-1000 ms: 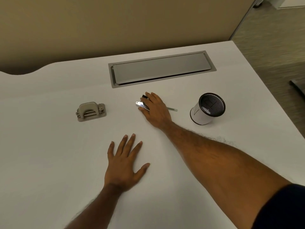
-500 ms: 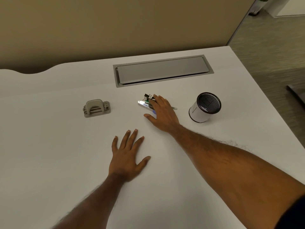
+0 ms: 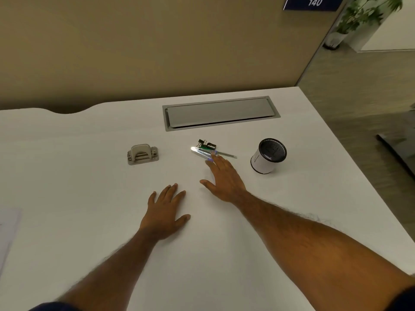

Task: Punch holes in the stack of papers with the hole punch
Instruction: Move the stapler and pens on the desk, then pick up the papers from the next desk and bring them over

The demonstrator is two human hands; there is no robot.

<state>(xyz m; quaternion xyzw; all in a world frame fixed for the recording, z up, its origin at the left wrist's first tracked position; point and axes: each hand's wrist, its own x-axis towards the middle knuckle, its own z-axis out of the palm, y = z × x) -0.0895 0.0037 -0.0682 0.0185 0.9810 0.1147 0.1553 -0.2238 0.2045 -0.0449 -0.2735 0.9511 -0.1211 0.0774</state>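
Both hands lay flat and wide on the worktop (image 3: 67, 176), holding nothing. The left hand (image 3: 165, 213) rested palm down. The right hand (image 3: 223, 178) reached ahead, fingertips touching a ruler (image 3: 201, 151) beside some clips (image 3: 206, 144). The punch (image 3: 142, 154) sat ahead of the left hand, well apart, probably waiting. The papers (image 3: 7, 234) peeked in far to the left, likely needing fetching first.

I'm looking at an office — a white table (image 3: 292, 221) with a grey cable hatch (image 3: 221, 113), a punch (image 3: 142, 154), binder clips (image 3: 206, 144), a mesh pen cup (image 3: 268, 156), and a room sign (image 3: 313, 2) reading 140 by a potted plant (image 3: 361, 16).
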